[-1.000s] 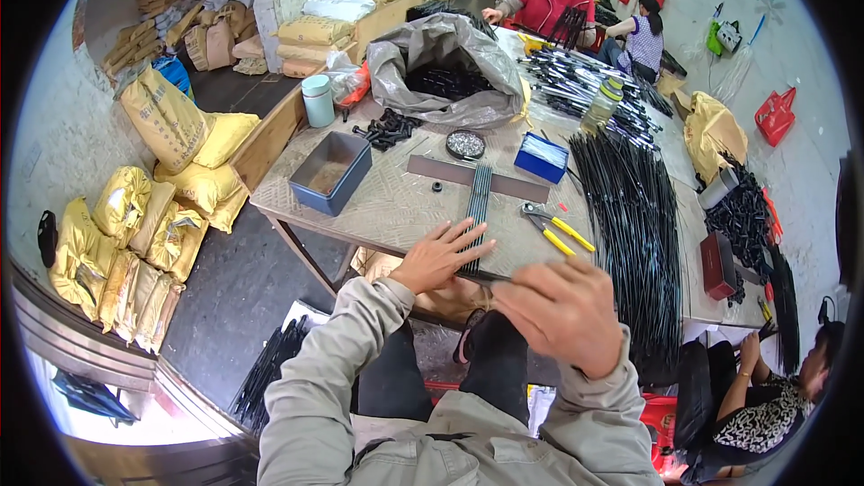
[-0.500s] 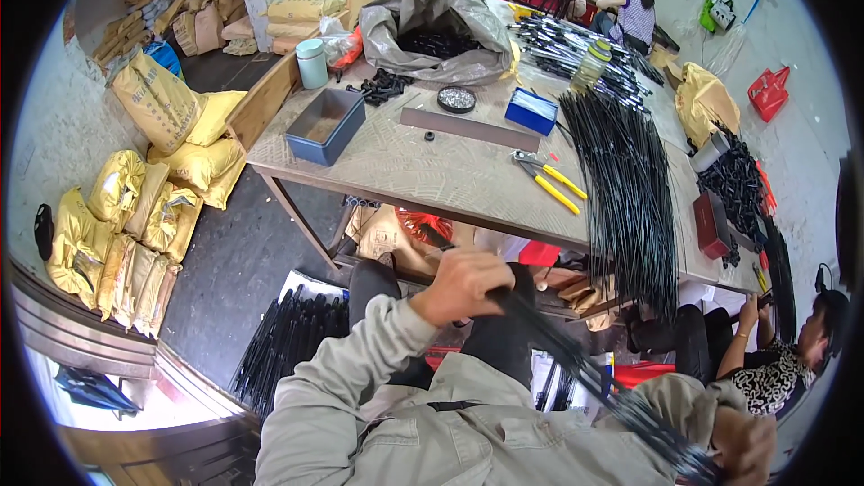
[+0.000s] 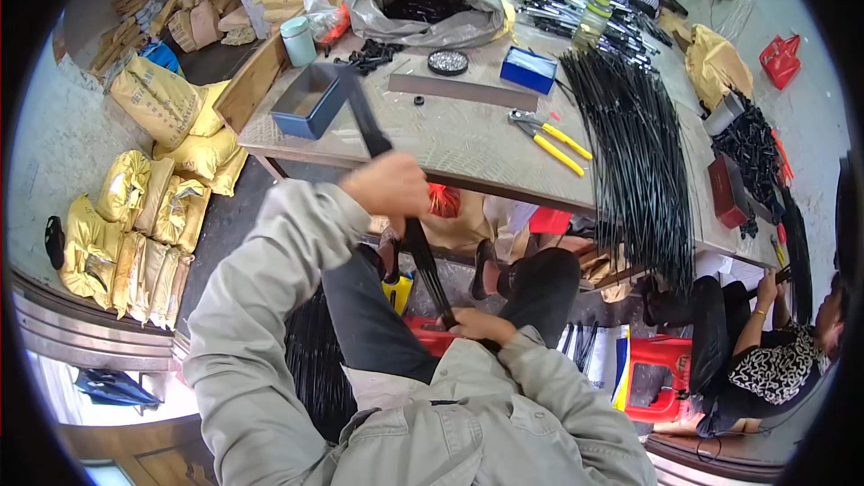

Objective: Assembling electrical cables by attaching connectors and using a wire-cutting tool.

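Both my hands are closed round one bundle of long, thin black strands, held steeply over my lap; whether they are rods or cables I cannot tell. My left hand grips it higher up, just off the table's front edge. Its blurred upper end reaches in front of a blue-grey open box. My right hand wraps the lower end near my right thigh. On the table, yellow-handled cutters lie with their jaws pointing away. Beside them a large heap of similar black strands hangs over the front edge.
A grey sack of black parts, a blue box and a round dish stand farther back. Yellow sacks are piled at left. A co-worker sits at right, near a red stool. More people are at the far end.
My right hand has come in from the far lower right to my lap. My left hand has moved left and up, and the bundle now stands steeper. The view has shifted slightly.
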The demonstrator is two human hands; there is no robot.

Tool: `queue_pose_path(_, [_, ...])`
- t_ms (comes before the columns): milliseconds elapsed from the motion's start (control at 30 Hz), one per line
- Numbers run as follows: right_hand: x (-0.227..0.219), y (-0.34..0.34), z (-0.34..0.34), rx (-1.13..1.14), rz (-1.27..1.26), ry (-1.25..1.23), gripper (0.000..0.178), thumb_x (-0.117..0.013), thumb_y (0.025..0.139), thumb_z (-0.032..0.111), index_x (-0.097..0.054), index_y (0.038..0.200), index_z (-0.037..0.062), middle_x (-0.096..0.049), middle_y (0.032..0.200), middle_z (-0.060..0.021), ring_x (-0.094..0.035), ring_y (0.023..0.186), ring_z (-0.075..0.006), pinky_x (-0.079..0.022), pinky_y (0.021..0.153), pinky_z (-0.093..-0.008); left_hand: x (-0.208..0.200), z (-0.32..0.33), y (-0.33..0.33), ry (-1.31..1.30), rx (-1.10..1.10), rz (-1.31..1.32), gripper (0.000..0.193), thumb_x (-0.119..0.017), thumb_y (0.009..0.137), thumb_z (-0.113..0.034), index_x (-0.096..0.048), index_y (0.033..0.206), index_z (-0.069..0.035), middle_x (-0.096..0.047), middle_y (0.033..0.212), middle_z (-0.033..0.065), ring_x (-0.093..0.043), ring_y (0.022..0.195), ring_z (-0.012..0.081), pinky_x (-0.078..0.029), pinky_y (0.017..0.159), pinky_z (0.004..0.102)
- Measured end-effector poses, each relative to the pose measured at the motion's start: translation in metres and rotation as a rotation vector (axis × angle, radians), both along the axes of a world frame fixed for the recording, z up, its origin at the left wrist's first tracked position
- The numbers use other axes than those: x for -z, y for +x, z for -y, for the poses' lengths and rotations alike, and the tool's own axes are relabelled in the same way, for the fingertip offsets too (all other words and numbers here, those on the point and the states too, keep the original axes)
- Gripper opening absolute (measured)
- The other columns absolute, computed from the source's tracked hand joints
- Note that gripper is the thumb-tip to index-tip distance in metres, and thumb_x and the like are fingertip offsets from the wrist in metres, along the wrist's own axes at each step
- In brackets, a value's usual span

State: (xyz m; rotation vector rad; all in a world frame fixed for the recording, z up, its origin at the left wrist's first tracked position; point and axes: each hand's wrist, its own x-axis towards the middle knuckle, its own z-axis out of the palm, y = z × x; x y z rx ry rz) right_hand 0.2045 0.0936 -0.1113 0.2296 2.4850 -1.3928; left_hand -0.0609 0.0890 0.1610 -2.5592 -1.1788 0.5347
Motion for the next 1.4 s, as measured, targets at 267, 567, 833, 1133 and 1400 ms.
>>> queue_pose_path(267, [-0.010,-0.012,0.023,0.143,0.017,-0.465,0.023,-0.058,0.079,0.010,-0.059,0.100,0.0018,-0.064,0.090,-0.0086,-0.059,0.086,-0.0153,-0.046,0.072,-0.0339,0.043,0.021,0.071,-0.149,0.175,0.178,0.024,-0.070,0.053,-0.039,-0.060,0.051,-0.017,-0.058,0.053,-0.0027,-0.061,0.062,0.0163,-0.042,0.051,0.0300])
queue_pose_path(567, [-0.101,-0.042,-0.005,0.319,-0.549,-0.285,0.018,-0.056,0.086,0.012,-0.061,0.100,0.0014,-0.064,0.091,-0.0145,-0.061,0.088,-0.0237,-0.047,0.075,-0.0345,0.032,0.052,0.071,0.013,0.339,0.416,0.014,-0.060,0.071,-0.023,-0.062,0.072,-0.009,-0.062,0.074,0.0045,-0.059,0.068,0.0209,-0.043,0.055,0.0295])
queue_pose_path(833, [-0.151,-0.047,0.004,0.139,-0.292,-0.304,0.025,-0.056,0.082,0.011,-0.059,0.106,0.0029,-0.063,0.098,-0.0161,-0.061,0.091,-0.0312,-0.047,0.077,-0.0335,0.056,0.101,0.083,0.107,-0.665,2.135,0.029,-0.047,0.093,-0.025,-0.057,0.097,0.001,-0.058,0.081,0.0058,-0.054,0.071,0.0124,-0.044,0.063,0.0258])
queue_pose_path(1133, [-0.310,-0.086,-0.069,0.155,-0.823,-0.046,0.022,-0.053,0.080,0.001,-0.062,0.100,-0.0027,-0.063,0.103,-0.0157,-0.062,0.094,-0.0259,-0.046,0.085,-0.0333,0.090,0.084,0.094,-0.393,-0.248,2.561,0.034,-0.044,0.095,-0.032,-0.053,0.098,0.001,-0.052,0.074,0.0003,-0.047,0.062,0.0078,-0.041,0.058,0.0225])
queue_pose_path(1400, [-0.340,-0.234,-0.191,0.616,-0.933,-0.317,0.026,-0.051,0.088,0.020,-0.062,0.083,-0.0025,-0.066,0.091,-0.0074,-0.061,0.083,-0.0141,-0.045,0.078,-0.0241,0.083,0.057,0.065,-0.248,-0.910,2.597,0.026,-0.044,0.095,-0.026,-0.052,0.087,-0.002,-0.049,0.068,0.0008,-0.048,0.057,0.0082,-0.040,0.052,0.0217])
